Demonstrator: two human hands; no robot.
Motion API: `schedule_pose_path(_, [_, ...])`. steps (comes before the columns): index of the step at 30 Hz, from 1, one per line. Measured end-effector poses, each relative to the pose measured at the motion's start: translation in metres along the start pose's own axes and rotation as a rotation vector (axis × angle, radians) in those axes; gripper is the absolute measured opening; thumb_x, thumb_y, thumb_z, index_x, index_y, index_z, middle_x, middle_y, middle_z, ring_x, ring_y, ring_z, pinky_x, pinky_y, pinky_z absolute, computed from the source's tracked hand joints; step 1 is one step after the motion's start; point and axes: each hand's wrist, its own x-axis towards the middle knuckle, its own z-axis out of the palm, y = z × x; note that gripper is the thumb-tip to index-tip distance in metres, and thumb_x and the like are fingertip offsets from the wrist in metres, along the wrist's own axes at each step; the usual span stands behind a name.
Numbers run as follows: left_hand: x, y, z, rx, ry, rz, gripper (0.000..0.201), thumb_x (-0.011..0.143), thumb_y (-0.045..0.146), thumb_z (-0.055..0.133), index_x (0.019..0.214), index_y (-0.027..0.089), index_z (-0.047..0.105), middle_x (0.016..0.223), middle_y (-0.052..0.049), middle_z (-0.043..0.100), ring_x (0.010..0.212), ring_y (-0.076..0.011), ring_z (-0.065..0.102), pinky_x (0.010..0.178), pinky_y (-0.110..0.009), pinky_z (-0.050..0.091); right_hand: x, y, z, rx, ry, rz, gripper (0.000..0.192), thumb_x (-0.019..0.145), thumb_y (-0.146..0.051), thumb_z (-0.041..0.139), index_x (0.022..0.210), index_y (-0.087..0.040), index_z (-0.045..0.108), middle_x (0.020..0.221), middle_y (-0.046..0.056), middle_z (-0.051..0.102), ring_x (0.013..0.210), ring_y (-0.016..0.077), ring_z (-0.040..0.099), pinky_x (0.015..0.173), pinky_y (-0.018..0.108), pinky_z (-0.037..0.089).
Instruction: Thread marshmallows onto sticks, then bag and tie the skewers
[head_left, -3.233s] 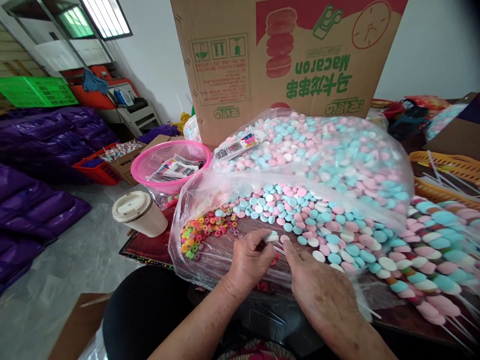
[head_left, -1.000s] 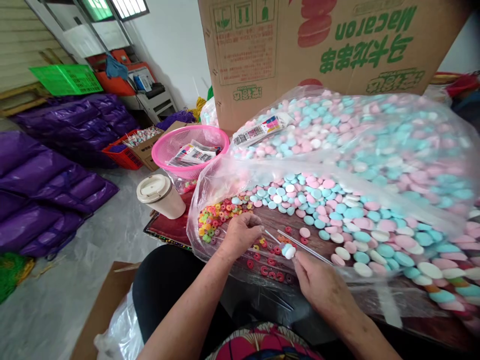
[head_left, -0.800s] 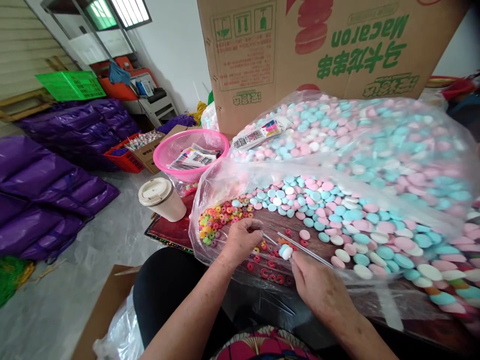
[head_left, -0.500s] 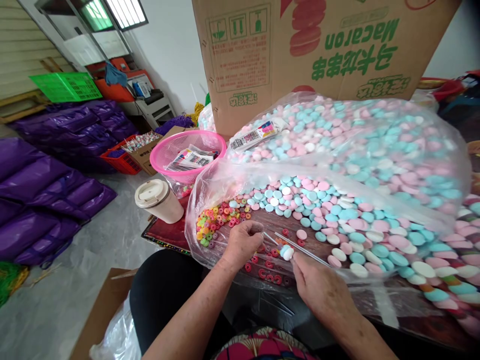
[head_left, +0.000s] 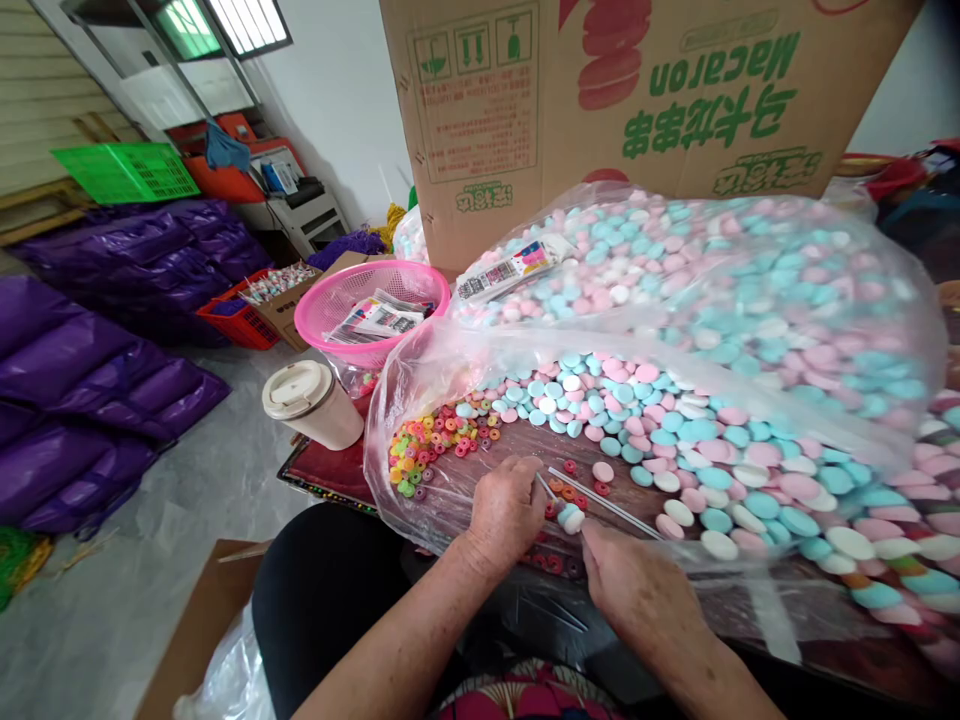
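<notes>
The left hand [head_left: 506,510] and the right hand [head_left: 634,590] are meeting low at the near edge of the tabletop [head_left: 330,465], over a clear plastic sheet [head_left: 420,385]. The right hand's grip is pinching a thin white stick [head_left: 611,503] carrying small candy discs [head_left: 571,518] at its near end; the left hand's grip is closing on a red ring [head_left: 550,509] beside those discs. Loose pastel discs [head_left: 675,440] and coloured rings [head_left: 431,445] are lying on the sheet. A lidded cup [head_left: 311,403], pink basket [head_left: 371,310] and cardboard box [head_left: 622,100] are standing behind.
</notes>
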Motion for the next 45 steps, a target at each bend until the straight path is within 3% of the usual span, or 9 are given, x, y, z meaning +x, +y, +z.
schedule_pose_path(11, [0.003,-0.004,-0.001,0.041,0.036,0.031,0.028,0.076,0.010,0.044,0.095,0.015,0.063,0.088,-0.008,0.069,0.083,-0.0204,0.064,0.075,-0.031,0.051,0.005,-0.002,0.004,0.040,0.053,-0.025,0.026,0.090,-0.015,0.036,0.092,-0.020,0.062,0.085,0.006,0.071,0.077,0.0193,0.068,0.053,0.026,0.031])
schedule_pose_path(23, [0.002,0.006,-0.001,-0.035,0.028,-0.045,0.022,0.072,0.008,0.046,0.078,0.018,0.065,0.078,-0.005,0.068,0.076,-0.0176,0.062,0.070,-0.026,0.046,0.002,0.001,0.012,0.086,0.145,-0.061,0.024,0.088,-0.012,0.038,0.087,-0.018,0.061,0.078,0.006,0.071,0.072,0.0201,0.067,0.051,0.028,0.024])
schedule_pose_path(30, [0.007,-0.002,-0.012,-0.157,0.164,-0.230,0.019,0.070,0.011,0.047,0.071,0.018,0.065,0.067,0.000,0.065,0.065,-0.0135,0.059,0.065,-0.023,0.044,0.001,0.012,0.014,0.115,0.297,-0.148,0.027,0.089,-0.016,0.034,0.078,-0.020,0.059,0.069,0.004,0.068,0.065,0.0198,0.066,0.050,0.028,0.024])
schedule_pose_path(33, [0.010,-0.013,-0.019,-0.099,0.093,-0.293,0.023,0.071,0.010,0.045,0.074,0.017,0.068,0.069,-0.001,0.066,0.066,-0.0139,0.060,0.065,-0.023,0.044,0.000,0.018,0.020,0.141,0.341,-0.236,0.028,0.089,-0.020,0.034,0.075,-0.021,0.057,0.061,0.002,0.064,0.057,0.0176,0.063,0.048,0.027,0.025])
schedule_pose_path(37, [0.019,-0.022,-0.030,-0.023,-0.081,-0.199,0.018,0.072,0.018,0.055,0.079,0.023,0.071,0.072,0.001,0.069,0.071,-0.0149,0.063,0.067,-0.021,0.045,0.002,0.026,0.023,0.206,0.430,-0.194,0.028,0.089,-0.024,0.034,0.073,-0.021,0.057,0.061,0.002,0.064,0.057,0.0160,0.060,0.048,0.025,0.028])
schedule_pose_path(41, [0.045,-0.032,-0.039,0.176,-0.075,-0.250,0.029,0.085,0.024,0.042,0.101,0.023,0.067,0.091,-0.008,0.070,0.086,-0.0217,0.064,0.075,-0.030,0.047,0.006,0.028,0.023,0.258,0.454,-0.182,0.030,0.090,-0.028,0.035,0.072,-0.021,0.058,0.061,0.002,0.063,0.055,0.0152,0.058,0.049,0.025,0.031])
schedule_pose_path(45, [0.063,-0.037,-0.034,0.252,-0.137,-0.247,0.025,0.083,0.022,0.046,0.097,0.021,0.067,0.092,-0.012,0.067,0.086,-0.0266,0.064,0.074,-0.037,0.047,0.009,0.027,0.024,0.259,0.415,-0.159,0.030,0.090,-0.027,0.034,0.073,-0.022,0.058,0.065,0.003,0.065,0.058,0.0162,0.059,0.049,0.025,0.030])
